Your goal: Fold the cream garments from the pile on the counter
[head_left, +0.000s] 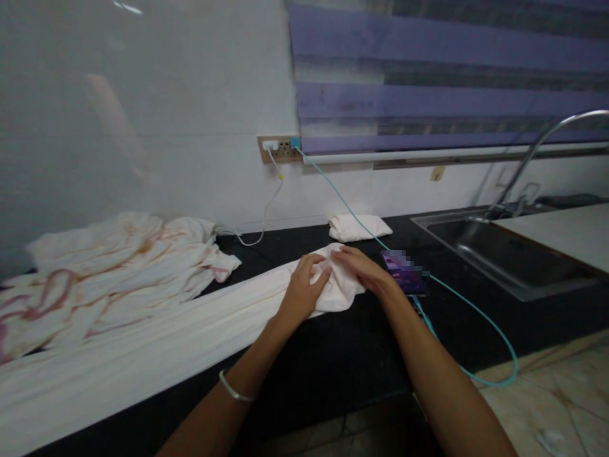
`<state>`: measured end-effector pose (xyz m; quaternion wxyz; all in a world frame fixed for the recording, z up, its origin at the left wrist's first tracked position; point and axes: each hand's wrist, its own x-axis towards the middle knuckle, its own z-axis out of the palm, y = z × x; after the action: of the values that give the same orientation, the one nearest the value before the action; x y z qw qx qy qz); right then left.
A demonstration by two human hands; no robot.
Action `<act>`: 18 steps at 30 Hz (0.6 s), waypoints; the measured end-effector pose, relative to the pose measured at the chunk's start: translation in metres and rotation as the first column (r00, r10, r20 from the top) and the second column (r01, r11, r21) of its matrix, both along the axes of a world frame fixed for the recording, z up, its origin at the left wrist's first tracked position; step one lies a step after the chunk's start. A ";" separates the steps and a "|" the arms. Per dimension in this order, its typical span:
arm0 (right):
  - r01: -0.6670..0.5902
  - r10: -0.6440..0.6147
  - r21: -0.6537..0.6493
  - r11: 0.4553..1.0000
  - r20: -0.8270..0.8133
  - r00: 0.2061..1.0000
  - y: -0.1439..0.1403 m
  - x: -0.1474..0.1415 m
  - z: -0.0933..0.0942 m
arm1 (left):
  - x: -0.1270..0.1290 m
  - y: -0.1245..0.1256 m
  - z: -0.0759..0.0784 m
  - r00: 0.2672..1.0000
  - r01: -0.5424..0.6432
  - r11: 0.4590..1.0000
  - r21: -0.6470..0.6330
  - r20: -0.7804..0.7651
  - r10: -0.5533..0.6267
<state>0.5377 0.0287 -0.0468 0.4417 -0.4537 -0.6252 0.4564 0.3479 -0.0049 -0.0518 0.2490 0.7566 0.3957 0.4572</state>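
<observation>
A long white cloth point(200, 324) lies folded in a strip across the black counter, running from the lower left to a bunched right end. My left hand point(304, 285) rests on that end, its thumb and curved fingers apart with cloth showing between them. At the cloth's far right corner, my right hand point(359, 263) has its fingers closed together on the fabric, partly hiding it. Just behind the hands lies a small, flat folded white bundle point(360, 226). A phone point(404, 273) lies close to the right forearm.
A crumpled heap of stained white cloth point(124, 254) lies at the left by the wall. From the wall socket point(284, 149), a teal cable point(495, 324) passes the phone and loops over the counter's front edge. At the right is a metal sink point(504, 247) with a tall faucet point(528, 152).
</observation>
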 end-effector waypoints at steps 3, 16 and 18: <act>-0.187 0.166 -0.110 0.976 -0.174 0.971 -0.011 -0.012 0.014 | 0.014 -0.004 -0.003 0.982 0.035 0.979 -0.203 0.187 0.004; -0.342 0.293 -0.113 0.933 -0.313 0.903 -0.034 -0.042 0.034 | 0.000 0.024 -0.016 0.876 0.032 0.934 -0.356 0.460 0.146; -0.266 0.226 -0.107 0.958 -0.292 0.929 -0.026 -0.038 0.024 | -0.002 0.025 -0.018 0.842 0.095 0.927 -0.363 0.525 0.120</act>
<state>0.4992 0.0027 -0.0225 0.4298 -0.3341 -0.5745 0.6112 0.3459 0.0201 -0.0702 0.4868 0.5330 0.3948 0.5684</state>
